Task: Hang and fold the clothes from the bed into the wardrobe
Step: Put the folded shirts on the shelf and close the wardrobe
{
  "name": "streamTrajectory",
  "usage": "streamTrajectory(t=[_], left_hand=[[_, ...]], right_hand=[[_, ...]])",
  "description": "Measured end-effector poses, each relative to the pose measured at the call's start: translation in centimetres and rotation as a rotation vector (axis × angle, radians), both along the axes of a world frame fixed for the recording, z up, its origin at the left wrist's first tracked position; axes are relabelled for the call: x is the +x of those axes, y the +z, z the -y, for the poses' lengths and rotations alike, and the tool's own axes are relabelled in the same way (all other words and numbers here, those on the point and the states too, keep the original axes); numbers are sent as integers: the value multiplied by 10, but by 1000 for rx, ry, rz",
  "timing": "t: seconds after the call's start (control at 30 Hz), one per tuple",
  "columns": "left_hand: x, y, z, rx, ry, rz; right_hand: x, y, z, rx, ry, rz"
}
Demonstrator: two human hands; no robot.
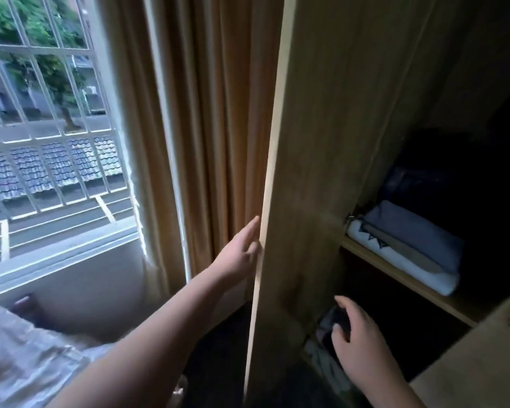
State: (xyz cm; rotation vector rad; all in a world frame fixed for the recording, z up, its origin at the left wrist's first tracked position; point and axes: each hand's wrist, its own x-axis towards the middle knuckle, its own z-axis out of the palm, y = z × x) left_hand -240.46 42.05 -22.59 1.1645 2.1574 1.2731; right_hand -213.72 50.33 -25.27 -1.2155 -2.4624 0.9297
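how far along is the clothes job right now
Looks done: a folded stack already lies on a wardrobe shelf. In hand: the left hand rests with straight fingers against the edge of the open wardrobe door; the right hand reaches into the lower compartment, holding nothing clearly. Left: fabric on the bed at lower left; no hung clothes show.

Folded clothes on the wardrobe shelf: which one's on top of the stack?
The grey-blue folded garment. It lies on top of the white folded garment, whose dark print shows at the front edge.
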Motion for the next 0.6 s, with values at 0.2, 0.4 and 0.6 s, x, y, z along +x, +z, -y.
streamTrajectory(t=[0.2, 0.4, 0.6], left_hand=[[1, -33, -2, 157, -214, 174], [11, -31, -16, 165, -551, -7], [96, -13, -72, 147, -731, -119]], right_hand=[[-10, -11, 1, -1, -147, 20], [5, -21, 3, -9, -285, 4], [54, -14, -9, 52, -551, -85]])
